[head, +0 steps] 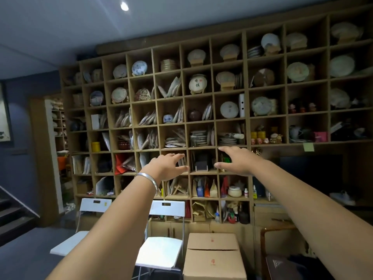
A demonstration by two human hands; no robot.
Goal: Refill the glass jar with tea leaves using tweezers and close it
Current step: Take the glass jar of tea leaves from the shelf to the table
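My left hand [167,166] and right hand [236,160] reach empty, fingers apart; I'd steer toward the glass jar [193,140] at twelve o'clock, cradling it two-handed.

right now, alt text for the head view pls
Two bare hands, left and right, reach out open and empty toward a tall wooden shelf wall of wrapped tea cakes. Two white folding chairs and cardboard boxes stand below.

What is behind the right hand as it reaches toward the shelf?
Behind the right hand is a shelf cubby holding something green and a slim gold-coloured object. The hand covers most of the cubby, so what they are cannot be told.
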